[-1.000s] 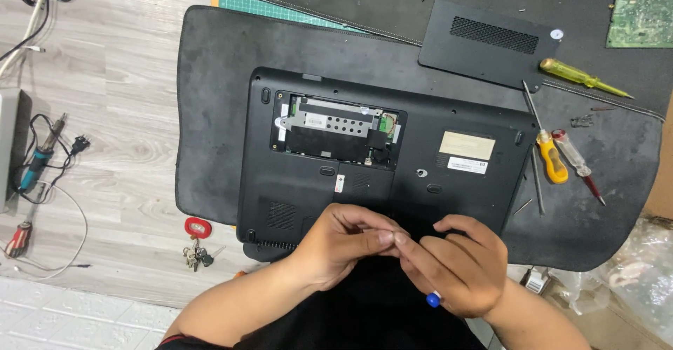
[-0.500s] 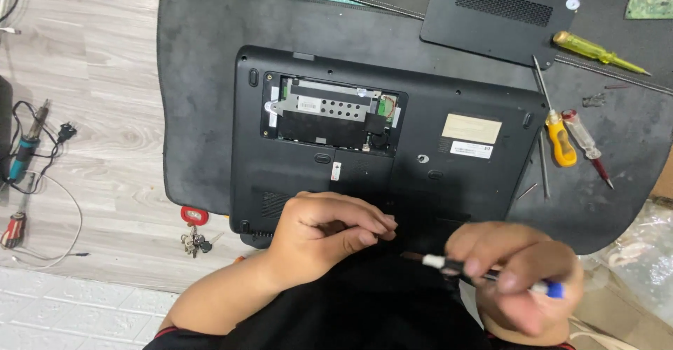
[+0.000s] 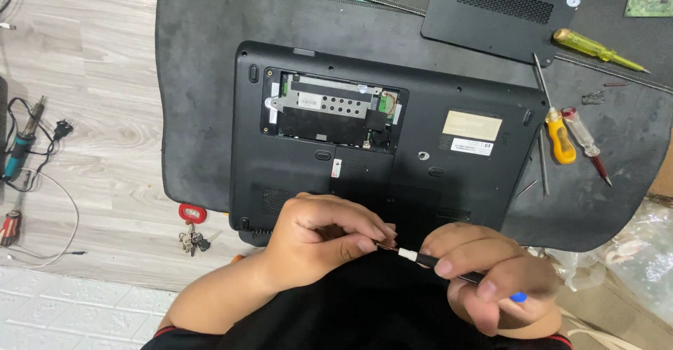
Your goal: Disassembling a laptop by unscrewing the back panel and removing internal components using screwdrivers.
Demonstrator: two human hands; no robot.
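Small screwdriver pinched at the laptop's near edge

The right hand [image 3: 491, 280] grips a thin dark screwdriver [image 3: 449, 269] by its handle; the left hand [image 3: 322, 234], fingers curled close, pinches its tip over the upturned black laptop [image 3: 392, 147]. The tool looks light, stiff and slippery, best held at the handle

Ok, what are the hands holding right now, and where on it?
The right hand grips a slim black screwdriver around its handle, blue end cap sticking out behind the fingers. The left hand pinches its tip end, near the white collar; whether it holds anything else cannot be told.
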